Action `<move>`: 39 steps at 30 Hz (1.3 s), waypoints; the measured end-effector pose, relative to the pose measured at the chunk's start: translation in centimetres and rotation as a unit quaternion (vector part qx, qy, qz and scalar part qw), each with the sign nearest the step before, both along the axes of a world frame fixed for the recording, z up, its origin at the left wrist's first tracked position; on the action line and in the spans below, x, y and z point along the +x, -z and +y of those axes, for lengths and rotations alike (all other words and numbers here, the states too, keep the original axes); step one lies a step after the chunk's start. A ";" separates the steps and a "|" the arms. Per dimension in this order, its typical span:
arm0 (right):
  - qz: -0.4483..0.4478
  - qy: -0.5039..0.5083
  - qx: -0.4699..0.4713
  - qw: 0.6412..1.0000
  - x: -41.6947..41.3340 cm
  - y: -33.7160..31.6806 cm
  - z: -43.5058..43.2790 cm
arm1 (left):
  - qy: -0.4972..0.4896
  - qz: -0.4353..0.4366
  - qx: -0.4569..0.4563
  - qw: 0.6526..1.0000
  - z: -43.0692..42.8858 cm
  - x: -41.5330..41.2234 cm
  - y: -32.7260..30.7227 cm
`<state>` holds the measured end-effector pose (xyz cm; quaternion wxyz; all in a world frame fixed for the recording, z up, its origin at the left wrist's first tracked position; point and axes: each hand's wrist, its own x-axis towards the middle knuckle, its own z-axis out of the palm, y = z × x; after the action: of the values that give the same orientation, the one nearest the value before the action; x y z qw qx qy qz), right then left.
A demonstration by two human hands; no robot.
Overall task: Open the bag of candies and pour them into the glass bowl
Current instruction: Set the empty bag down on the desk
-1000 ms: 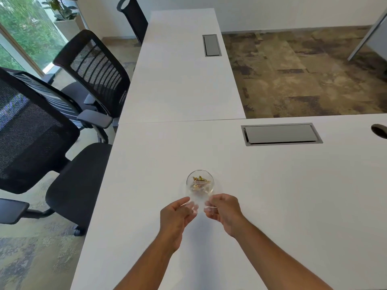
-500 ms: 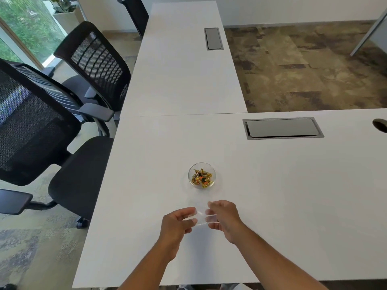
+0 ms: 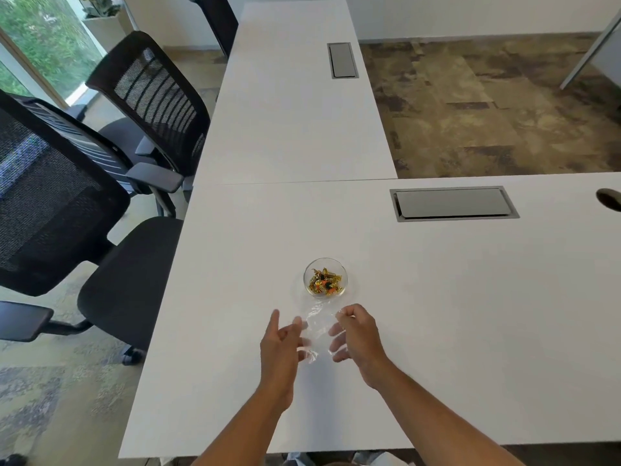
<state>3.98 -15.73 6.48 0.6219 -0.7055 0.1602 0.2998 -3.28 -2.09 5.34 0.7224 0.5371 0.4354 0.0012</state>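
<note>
White tabletop [image 3: 437, 297] in office room. Glass bowl [image 3: 325, 278] sits on it, candies [image 3: 324, 281] inside. Pour looks done. Clear bag [image 3: 316, 334] looks empty, between left hand [image 3: 280, 344] and right hand [image 3: 356, 338]. Fingers spread apart, barely touching bag.

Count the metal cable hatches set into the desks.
2. One hatch lies in the near desk, beyond and right of the glass bowl; the other hatch sits in the far desk.
</note>
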 end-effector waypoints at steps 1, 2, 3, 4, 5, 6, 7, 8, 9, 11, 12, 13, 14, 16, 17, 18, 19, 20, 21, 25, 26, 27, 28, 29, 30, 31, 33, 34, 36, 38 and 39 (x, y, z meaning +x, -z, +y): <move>-0.010 -0.010 -0.002 1.000 -0.2 0.0 0.2 | -0.012 0.027 0.027 0.999 -0.2 0.5 -0.1; -0.021 -0.018 -0.004 1.000 -0.4 0.0 0.3 | -0.017 0.052 0.047 0.997 -0.3 0.9 -0.1; -0.033 -0.023 -0.005 0.999 -0.6 0.1 0.5 | -0.015 0.068 0.059 0.996 -0.4 1.3 -0.2; -0.050 -0.029 -0.012 0.998 -0.7 0.2 0.6 | -0.004 0.077 0.076 0.994 -0.5 1.6 -0.1; -0.068 -0.034 -0.028 0.997 -0.8 0.3 0.7 | 0.011 0.077 0.100 0.992 -0.7 1.8 0.0; -0.086 -0.041 -0.052 0.994 -0.9 0.3 0.8 | 0.028 0.072 0.132 0.988 -0.9 1.9 0.0; -0.102 -0.046 -0.080 0.990 -1.0 0.4 0.9 | 0.043 0.064 0.168 0.983 -1.1 2.0 -0.1; -0.118 -0.053 -0.109 0.986 -1.0 0.5 0.9 | 0.056 0.050 0.202 0.976 -1.2 2.0 -0.2; -0.139 -0.062 -0.138 0.979 -1.0 0.6 1.0 | 0.062 0.033 0.232 0.970 -1.3 2.0 -0.3; -0.188 -0.076 -0.192 0.960 -1.0 0.7 0.9 | 0.066 0.009 0.284 0.957 -1.4 2.0 -0.6; -0.205 -0.080 -0.209 0.953 -1.1 0.8 0.9 | 0.068 0.003 0.305 0.950 -1.3 1.9 -0.7; -0.216 -0.082 -0.218 0.948 -1.1 0.9 0.9 | 0.074 -0.003 0.322 0.944 -1.2 1.9 -0.6; -0.221 -0.081 -0.221 0.947 -1.1 0.9 0.8 | 0.082 -0.012 0.335 0.939 -1.1 1.8 -0.6; -0.226 -0.075 -0.217 0.947 -1.2 0.9 0.9 | 0.097 -0.029 0.353 0.930 -0.9 1.6 -0.4; -0.228 -0.072 -0.216 0.947 -1.3 0.9 0.9 | 0.098 -0.030 0.353 0.930 -0.8 1.6 -0.2; -0.230 -0.070 -0.215 0.946 -1.3 0.8 0.9 | 0.096 -0.031 0.343 0.934 -0.7 1.5 -0.1; -0.232 -0.070 -0.213 0.947 -1.3 0.6 0.8 | 0.094 -0.027 0.327 0.940 -0.7 1.4 -0.1; -0.230 -0.072 -0.212 0.947 -1.4 0.5 0.8 | 0.091 -0.021 0.311 0.946 -0.7 1.4 0.0; -0.229 -0.076 -0.212 0.947 -1.4 0.4 0.8 | 0.087 -0.013 0.300 0.950 -0.8 1.3 0.1; -0.225 -0.076 -0.220 0.946 -1.7 0.3 0.9 | 0.086 -0.006 0.345 0.935 -0.7 1.3 0.4; -0.226 -0.073 -0.219 0.946 -1.9 0.3 0.8 | 0.090 -0.009 0.360 0.929 -0.7 1.3 0.4; -0.225 -0.070 -0.218 0.947 -2.0 0.4 0.8 | 0.094 -0.008 0.371 0.924 -0.7 1.2 0.3; -0.220 -0.066 -0.217 0.949 -2.1 0.3 0.8 | 0.098 -0.005 0.379 0.920 -0.6 1.2 0.4; -0.213 -0.062 -0.216 0.951 -2.2 0.4 0.8 | 0.103 0.000 0.385 0.917 -0.6 1.2 0.5; -0.206 -0.057 -0.216 0.953 -2.2 0.4 0.9 | 0.108 0.006 0.387 0.916 -0.5 1.3 0.8; -0.198 -0.052 -0.215 0.955 -2.2 0.6 0.8 | 0.110 0.011 0.383 0.917 -0.4 1.3 1.0; -0.173 -0.047 -0.210 0.961 -2.0 1.0 0.6 | 0.112 0.010 0.357 0.927 -0.1 1.2 1.8; -0.159 -0.048 -0.208 0.964 -1.9 1.4 0.4 | 0.110 0.005 0.336 0.935 0.1 1.2 2.2; -0.133 -0.057 -0.210 0.967 -1.7 2.3 -0.1 | 0.114 0.009 0.292 0.950 0.4 0.9 2.9; -0.106 -0.060 -0.204 0.971 -1.7 3.2 -0.6 | 0.131 0.013 0.275 0.952 0.7 0.8 3.7; -0.089 -0.057 -0.194 0.975 -1.7 3.6 -0.8 | 0.135 0.015 0.264 0.955 0.8 0.8 4.1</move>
<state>2.28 -16.50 2.93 0.4666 -0.8447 0.1190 0.2338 -2.51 -1.28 1.24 0.5420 0.7622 0.3539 0.0102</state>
